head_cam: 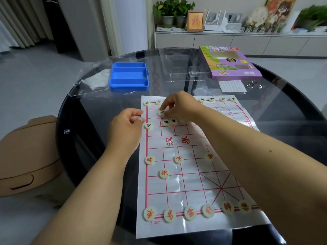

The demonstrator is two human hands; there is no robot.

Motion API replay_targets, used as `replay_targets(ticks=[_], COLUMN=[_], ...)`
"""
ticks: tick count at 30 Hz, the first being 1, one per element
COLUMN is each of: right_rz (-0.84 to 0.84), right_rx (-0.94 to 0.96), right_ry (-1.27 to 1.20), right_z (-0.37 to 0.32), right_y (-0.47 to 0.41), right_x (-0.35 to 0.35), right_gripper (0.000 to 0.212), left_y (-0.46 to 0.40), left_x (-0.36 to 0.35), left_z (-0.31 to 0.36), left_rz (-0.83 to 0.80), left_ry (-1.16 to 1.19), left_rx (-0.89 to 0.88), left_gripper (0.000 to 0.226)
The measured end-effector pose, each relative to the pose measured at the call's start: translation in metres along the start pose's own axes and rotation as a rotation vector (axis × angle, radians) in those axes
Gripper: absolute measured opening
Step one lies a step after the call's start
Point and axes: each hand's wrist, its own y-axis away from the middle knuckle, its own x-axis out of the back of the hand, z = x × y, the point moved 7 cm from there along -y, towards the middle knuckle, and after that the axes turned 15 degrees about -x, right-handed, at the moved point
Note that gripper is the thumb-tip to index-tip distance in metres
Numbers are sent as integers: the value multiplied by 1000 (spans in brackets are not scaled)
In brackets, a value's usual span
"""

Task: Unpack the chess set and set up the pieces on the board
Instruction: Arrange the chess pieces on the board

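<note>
Red pieces (189, 213) sat nearest, lined along the near edge of the board (184, 188), which ran lengthwise away across the desk (99, 106). Up in the far left corner, the right hand (178, 107) was the one closer in, fingertips pinching a black piece (161, 112) just beyond two loose ones (169, 121). Just left of the board's edge, the left hand (126, 123) sat curled, seemingly pinching something small; I couldn't tell what. A black piece (149, 125) lay just beside its fingers. An emptied blue tray (129, 76) lay farther back.
</note>
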Motion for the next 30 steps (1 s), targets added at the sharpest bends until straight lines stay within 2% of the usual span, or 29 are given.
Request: replay_targets(ticks=[8, 18, 21, 24, 27, 30], right_rz=[-88, 47, -3, -92, -140, -174], right_rx=[51, 2, -27, -64, -73, -49], right_ry=[23, -139, -59, 70, 171, 204], right_z=[-10, 28, 52, 76, 90, 95], right_y=[9, 16, 24, 34, 39, 41], right_x=[-4, 43, 57, 61, 58, 52], right_gripper=[25, 18, 14, 14, 22, 27], left_y=[-1, 0, -1, -2, 2, 6], left_x=[1, -2, -8, -11, -15, -19], left_z=[-1, 2, 8, 10, 4, 7], left_rz=[11, -28, -88, -126, -185, -251], left_ry=[-10, -9, -13, -120, -225, -345], left_rx=[-11, -28, -75, -141, -96, -92], left_gripper=[14, 14, 26, 44, 60, 64])
